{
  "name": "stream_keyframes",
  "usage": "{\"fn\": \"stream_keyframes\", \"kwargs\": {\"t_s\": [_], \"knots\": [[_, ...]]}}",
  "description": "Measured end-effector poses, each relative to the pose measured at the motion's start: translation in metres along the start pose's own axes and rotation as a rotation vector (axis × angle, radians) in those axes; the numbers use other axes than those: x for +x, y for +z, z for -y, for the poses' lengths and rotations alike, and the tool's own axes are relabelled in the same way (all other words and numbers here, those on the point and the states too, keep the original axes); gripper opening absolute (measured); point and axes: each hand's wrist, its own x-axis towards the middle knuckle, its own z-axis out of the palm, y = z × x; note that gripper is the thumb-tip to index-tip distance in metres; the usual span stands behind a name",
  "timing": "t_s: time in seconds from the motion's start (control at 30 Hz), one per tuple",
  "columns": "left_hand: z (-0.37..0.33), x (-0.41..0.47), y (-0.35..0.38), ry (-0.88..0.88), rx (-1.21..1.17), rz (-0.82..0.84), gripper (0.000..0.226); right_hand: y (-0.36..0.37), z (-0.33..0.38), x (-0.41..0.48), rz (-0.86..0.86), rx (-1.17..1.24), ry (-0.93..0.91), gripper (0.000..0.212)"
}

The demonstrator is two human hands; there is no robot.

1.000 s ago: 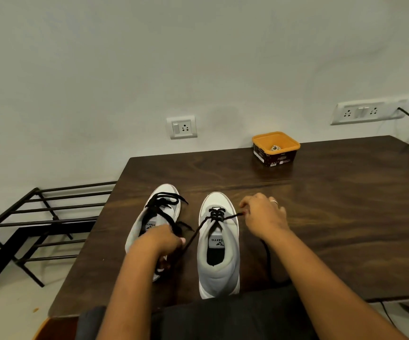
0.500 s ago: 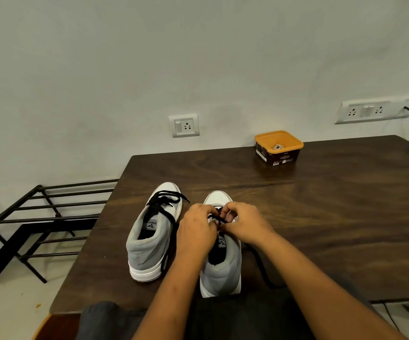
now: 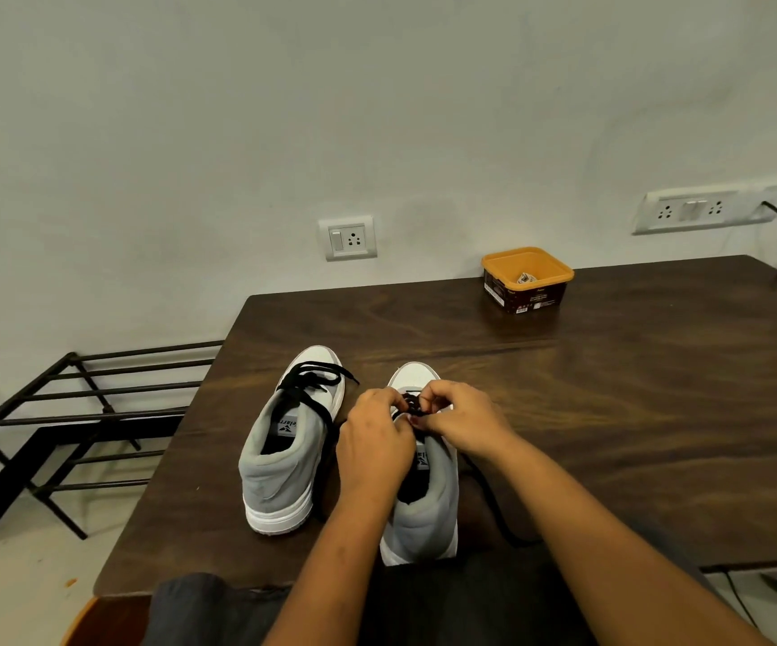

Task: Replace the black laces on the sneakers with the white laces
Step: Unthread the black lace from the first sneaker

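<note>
Change: as half a second ago, left hand [image 3: 375,440] and right hand [image 3: 461,414] stay together, fingertips pinching the black lace [image 3: 410,403] at the toe eyelets of the right-side grey-and-white sneaker [image 3: 428,529] on the dark wooden table [image 3: 610,412] | Beside it: second grey-and-white sneaker [image 3: 284,459], black-laced | Container: square orange plastic tub [image 3: 498,265] near the wall holds a small pale item [image 3: 525,278], unidentifiable

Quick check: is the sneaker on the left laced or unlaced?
Laced: a black lace crisscrosses the front of the left sneaker, ends loose. The left hand and right hand pinch the right sneaker's lace.
</note>
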Motion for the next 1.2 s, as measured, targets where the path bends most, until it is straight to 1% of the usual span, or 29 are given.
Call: {"fn": "stream_keyframes", "kwargs": {"t_s": [0.1,0.17,0.4,0.47,0.5,0.57,0.63,0.7,0.83,0.9,0.93,0.97,1.0,1.03,1.07,1.1,1.17,1.2], "knots": [[0.001,0.002,0.0,-0.01,0.024,-0.021,0.016,0.0,0.0,-0.001,-0.054,0.226,0.007,0.021],[0.003,0.004,0.0,-0.022,0.02,-0.032,0.016,0.0,0.001,-0.001,-0.057,0.355,0.026,0.021],[-0.001,0.0,0.007,0.028,0.015,-0.043,0.01,0.0,0.01,-0.003,0.017,0.577,0.173,0.018],[-0.001,0.0,0.009,0.025,0.007,-0.044,0.007,-0.006,0.017,-0.005,0.018,0.653,0.174,0.014],[0.0,0.0,0.009,0.015,0.006,-0.044,0.005,-0.013,0.02,-0.007,-0.004,0.736,0.161,0.014],[0.002,0.002,0.01,0.011,0.021,-0.048,0.004,-0.032,0.023,-0.011,-0.053,0.976,0.109,0.017],[0.003,0.003,0.011,0.024,0.04,-0.059,0.006,-0.053,0.023,-0.015,-0.121,1.202,0.055,0.019],[0.003,0.004,0.013,0.027,0.041,-0.075,0.007,-0.071,0.017,-0.018,-0.248,1.365,0.053,0.02],[0.005,0.007,0.015,0.033,0.031,-0.05,0.017,-0.095,-0.002,-0.02,-0.584,1.562,0.169,0.023],[0.004,0.011,0.016,0.02,-0.047,-0.005,0.017,-0.104,-0.012,-0.02,-0.727,1.622,0.177,0.027],[0.002,0.013,0.015,-0.014,-0.158,0.024,0.016,-0.107,-0.016,-0.019,-0.781,1.635,0.168,0.029],[-0.003,0.016,0.01,-0.08,-0.343,0.066,0.016,-0.109,-0.021,-0.018,-0.816,1.619,0.167,0.031],[-0.01,0.018,0.003,-0.167,-0.583,0.123,0.018,-0.109,-0.024,-0.017,-0.829,1.557,0.179,0.033],[-0.015,0.021,-0.006,-0.253,-0.835,0.169,0.024,-0.108,-0.026,-0.016,-0.812,1.44,0.196,0.033],[-0.019,0.025,-0.016,-0.319,-1.028,0.181,0.028,-0.105,-0.029,-0.014,-0.76,1.257,0.208,0.033],[-0.021,0.028,-0.026,-0.357,-1.15,0.153,0.029,-0.099,-0.031,-0.012,-0.676,1.032,0.205,0.032],[-0.018,0.034,-0.047,-0.403,-1.34,0.051,0.028,-0.087,-0.033,-0.009,-0.496,0.621,0.159,0.033],[-0.014,0.036,-0.056,-0.43,-1.422,-0.01,0.027,-0.081,-0.032,-0.007,-0.449,0.478,0.132,0.033]]}}
